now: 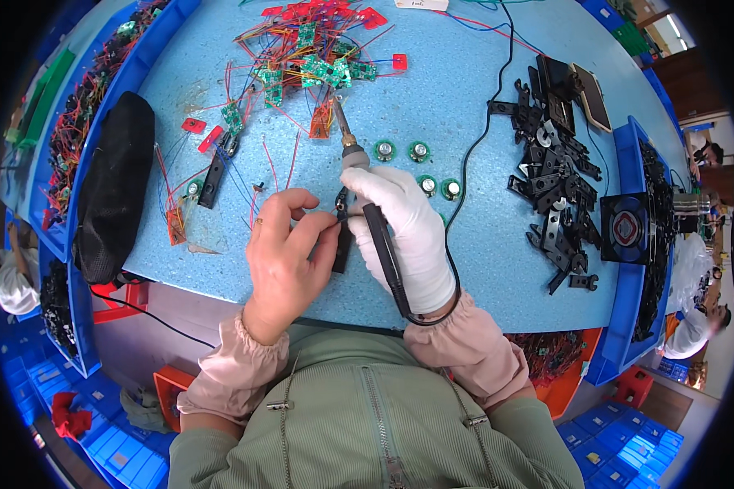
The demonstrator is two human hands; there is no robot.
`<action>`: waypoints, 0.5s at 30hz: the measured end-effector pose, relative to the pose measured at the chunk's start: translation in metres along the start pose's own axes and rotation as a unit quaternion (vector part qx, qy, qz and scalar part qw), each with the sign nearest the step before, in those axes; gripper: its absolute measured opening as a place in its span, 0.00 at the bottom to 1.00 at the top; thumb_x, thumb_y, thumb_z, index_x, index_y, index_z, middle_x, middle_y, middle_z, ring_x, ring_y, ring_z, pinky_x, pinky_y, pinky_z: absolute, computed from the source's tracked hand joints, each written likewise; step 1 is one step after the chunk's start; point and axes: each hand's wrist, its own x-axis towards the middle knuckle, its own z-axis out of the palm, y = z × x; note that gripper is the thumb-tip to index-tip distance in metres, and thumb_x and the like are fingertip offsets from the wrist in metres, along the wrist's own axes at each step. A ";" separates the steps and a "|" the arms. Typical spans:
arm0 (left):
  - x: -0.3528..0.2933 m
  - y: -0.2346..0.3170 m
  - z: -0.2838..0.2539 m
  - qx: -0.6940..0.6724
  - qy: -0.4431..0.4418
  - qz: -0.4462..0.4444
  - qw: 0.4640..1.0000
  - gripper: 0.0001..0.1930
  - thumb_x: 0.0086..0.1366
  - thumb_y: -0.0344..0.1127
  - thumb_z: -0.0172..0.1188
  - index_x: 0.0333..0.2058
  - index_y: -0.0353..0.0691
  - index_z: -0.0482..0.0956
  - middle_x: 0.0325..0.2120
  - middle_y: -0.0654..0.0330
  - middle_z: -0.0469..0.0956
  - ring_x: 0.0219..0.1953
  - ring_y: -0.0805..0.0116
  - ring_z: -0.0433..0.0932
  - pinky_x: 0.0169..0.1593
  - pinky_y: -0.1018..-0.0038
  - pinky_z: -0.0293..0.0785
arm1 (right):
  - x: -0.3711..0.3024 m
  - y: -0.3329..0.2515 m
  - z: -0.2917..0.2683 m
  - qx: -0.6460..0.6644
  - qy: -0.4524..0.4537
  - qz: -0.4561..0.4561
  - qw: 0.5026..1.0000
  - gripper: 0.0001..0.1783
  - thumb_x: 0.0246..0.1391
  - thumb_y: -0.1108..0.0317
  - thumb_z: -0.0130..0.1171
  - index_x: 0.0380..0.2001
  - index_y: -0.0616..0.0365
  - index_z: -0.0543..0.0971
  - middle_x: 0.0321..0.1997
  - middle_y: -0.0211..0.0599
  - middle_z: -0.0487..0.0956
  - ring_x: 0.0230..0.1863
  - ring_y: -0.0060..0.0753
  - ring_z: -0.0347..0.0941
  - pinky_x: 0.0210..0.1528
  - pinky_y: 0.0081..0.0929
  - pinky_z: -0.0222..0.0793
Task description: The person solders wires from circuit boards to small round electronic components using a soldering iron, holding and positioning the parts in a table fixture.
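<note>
My right hand [412, 232], in a white glove, grips a soldering iron [354, 155]. Its metal tip points away from me, and its black cable runs by my wrist. My bare left hand [285, 253] is closed, thumb and fingers pinched at a narrow black plastic part [342, 254] lying between my hands. The gloved fingertips also meet this part; the fingers hide the fine detail there. Just right of the iron are several small round green-rimmed components [385, 150]. To the left lies a similar black part [211, 182] with wires and a round component.
Green circuit boards [326, 72] with tangled wires and red tabs heap up at the far side. Black plastic parts [556, 175] pile at the right, near a small fan [625, 227] and a blue bin [628, 163]. A black cloth bag [118, 187] lies left, beside a wire-filled blue bin [143, 69].
</note>
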 end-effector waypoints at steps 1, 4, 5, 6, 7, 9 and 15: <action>0.000 0.002 0.000 0.005 -0.005 -0.010 1.000 0.11 0.47 0.20 0.67 0.32 0.37 0.81 0.41 0.57 0.76 0.36 0.62 0.73 0.37 0.72 0.71 | 0.001 -0.001 -0.002 -0.017 -0.015 0.001 1.000 0.33 0.39 0.85 0.62 0.54 0.56 0.77 0.50 0.39 0.78 0.40 0.34 0.75 0.44 0.26 0.71; 0.002 0.008 0.003 0.017 -0.013 -0.030 0.999 0.10 0.47 0.21 0.68 0.31 0.38 0.82 0.41 0.58 0.76 0.35 0.63 0.73 0.36 0.72 0.71 | 0.003 -0.002 -0.004 -0.050 -0.047 0.002 0.998 0.34 0.39 0.86 0.61 0.55 0.57 0.77 0.51 0.39 0.78 0.42 0.37 0.75 0.46 0.26 0.71; 0.002 0.011 0.004 0.033 -0.014 -0.029 0.999 0.10 0.48 0.21 0.68 0.30 0.38 0.82 0.40 0.59 0.76 0.34 0.63 0.73 0.36 0.72 0.70 | 0.002 -0.001 -0.003 -0.041 -0.043 0.004 0.998 0.34 0.39 0.86 0.61 0.55 0.57 0.77 0.51 0.40 0.78 0.42 0.38 0.75 0.46 0.27 0.71; 0.003 0.013 0.006 0.049 -0.016 -0.028 0.998 0.09 0.48 0.22 0.68 0.30 0.38 0.82 0.40 0.59 0.76 0.34 0.63 0.72 0.35 0.72 0.70 | 0.001 0.000 -0.001 -0.033 -0.039 0.007 0.999 0.35 0.39 0.86 0.61 0.56 0.57 0.76 0.52 0.40 0.78 0.43 0.38 0.75 0.47 0.27 0.71; 0.004 0.016 0.007 0.065 -0.017 -0.027 0.997 0.08 0.48 0.22 0.67 0.30 0.39 0.82 0.39 0.60 0.76 0.33 0.63 0.72 0.35 0.72 0.70 | -0.001 0.001 0.000 -0.025 -0.035 0.009 0.999 0.35 0.39 0.87 0.61 0.56 0.58 0.76 0.52 0.40 0.77 0.43 0.39 0.75 0.47 0.28 0.71; 0.007 0.018 0.008 0.082 -0.018 -0.027 0.996 0.08 0.49 0.23 0.67 0.29 0.39 0.82 0.38 0.60 0.75 0.33 0.63 0.72 0.35 0.72 0.70 | 0.000 -0.004 -0.005 -0.025 -0.021 0.007 0.999 0.34 0.39 0.86 0.61 0.56 0.58 0.76 0.52 0.40 0.78 0.42 0.39 0.75 0.47 0.28 0.71; 0.013 0.018 0.009 0.130 -0.038 -0.017 0.991 0.06 0.51 0.25 0.66 0.28 0.40 0.81 0.35 0.61 0.73 0.31 0.61 0.71 0.35 0.69 0.69 | -0.028 -0.006 -0.048 0.009 0.012 0.010 1.000 0.22 0.41 0.82 0.65 0.45 0.60 0.82 0.41 0.40 0.82 0.36 0.33 0.75 0.42 0.26 0.69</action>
